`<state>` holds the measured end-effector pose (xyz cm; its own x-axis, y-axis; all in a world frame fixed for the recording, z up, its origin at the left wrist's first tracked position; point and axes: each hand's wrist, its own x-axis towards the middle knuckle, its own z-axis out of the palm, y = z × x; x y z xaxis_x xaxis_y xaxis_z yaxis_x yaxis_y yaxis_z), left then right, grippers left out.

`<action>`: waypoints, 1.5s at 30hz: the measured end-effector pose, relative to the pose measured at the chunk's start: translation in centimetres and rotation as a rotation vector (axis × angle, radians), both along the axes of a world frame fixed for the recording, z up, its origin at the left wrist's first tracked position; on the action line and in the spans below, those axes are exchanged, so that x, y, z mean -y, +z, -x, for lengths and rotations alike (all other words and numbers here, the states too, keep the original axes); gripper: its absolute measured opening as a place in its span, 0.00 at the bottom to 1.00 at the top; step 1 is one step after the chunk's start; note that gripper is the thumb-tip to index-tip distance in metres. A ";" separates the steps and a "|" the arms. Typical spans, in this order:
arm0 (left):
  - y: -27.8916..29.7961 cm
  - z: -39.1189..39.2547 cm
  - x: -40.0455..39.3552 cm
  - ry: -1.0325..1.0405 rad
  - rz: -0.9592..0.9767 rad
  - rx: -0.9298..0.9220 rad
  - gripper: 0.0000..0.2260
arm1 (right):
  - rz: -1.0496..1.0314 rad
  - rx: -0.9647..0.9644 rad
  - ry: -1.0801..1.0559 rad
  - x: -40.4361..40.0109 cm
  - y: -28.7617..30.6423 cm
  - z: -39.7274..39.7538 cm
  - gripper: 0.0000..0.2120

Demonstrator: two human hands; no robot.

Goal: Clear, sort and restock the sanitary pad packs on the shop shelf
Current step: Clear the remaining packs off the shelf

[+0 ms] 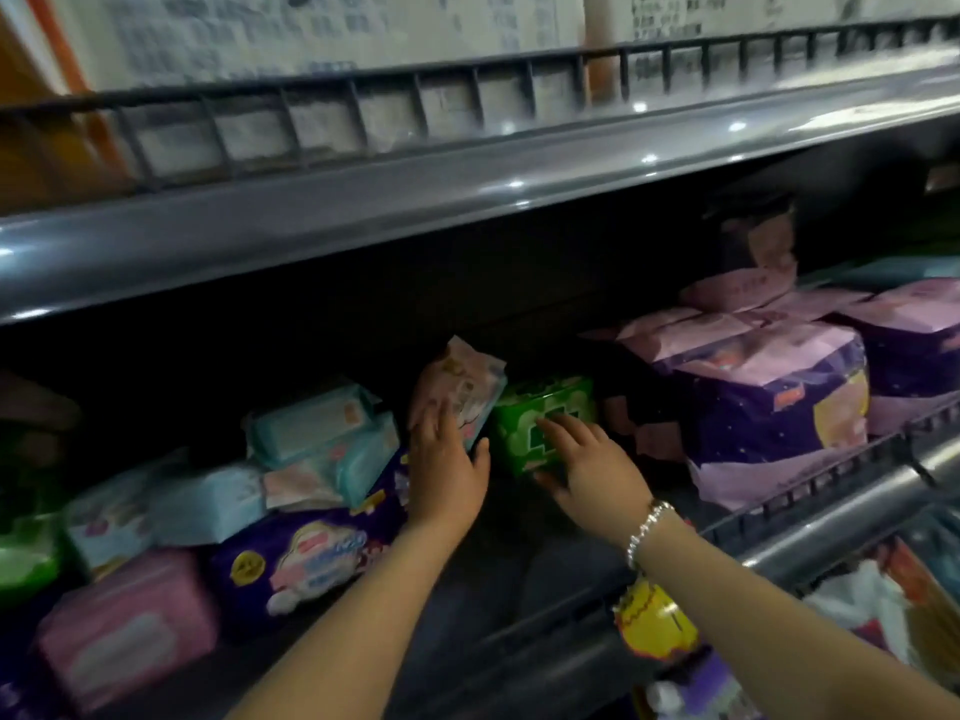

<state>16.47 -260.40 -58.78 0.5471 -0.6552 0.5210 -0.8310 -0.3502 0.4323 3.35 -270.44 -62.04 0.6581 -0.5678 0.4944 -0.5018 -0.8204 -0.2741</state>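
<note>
- Dark shop shelf [519,579] under a grey rail, with pad packs lying about in a muddle.
- Green pack [540,423] sits at the back of the shelf. The right hand [592,467] lies on its front, fingers nearly straight and thumb low by its bottom edge. This grip has not closed round it yet.
- Pink pack [462,387] stands just left of the green one, leaning. The left hand [449,459] rests flat on it with fingers spread; it holds nothing.
- Both arms reach forward and up into the shelf. A bead bracelet [647,532] is on the right wrist.
- I think this is the clearing step. Next, each hand needs to curl round its pack and pull it out.
- Left of the hands are blue packs [317,433]. To the right is a big purple bundle [769,402].
</note>
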 end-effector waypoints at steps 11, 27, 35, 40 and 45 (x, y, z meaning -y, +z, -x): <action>1.7 -7.6 7.5 0.104 -0.189 0.029 0.31 | 0.048 -0.233 -0.058 8.8 1.6 -5.8 0.32; 3.9 -4.1 4.7 0.144 0.282 -0.352 0.33 | 0.155 -0.312 -0.046 10.3 4.3 -4.7 0.46; 4.0 -3.7 2.8 0.094 0.326 -0.323 0.32 | -0.062 -0.167 0.121 11.3 2.9 -3.7 0.36; 3.9 -4.2 2.1 0.096 0.344 -0.339 0.33 | 0.013 -0.287 0.121 11.4 3.2 -4.2 0.35; 3.4 -3.9 1.1 0.061 0.330 -0.372 0.29 | 0.009 -0.253 0.138 11.4 2.9 -4.2 0.36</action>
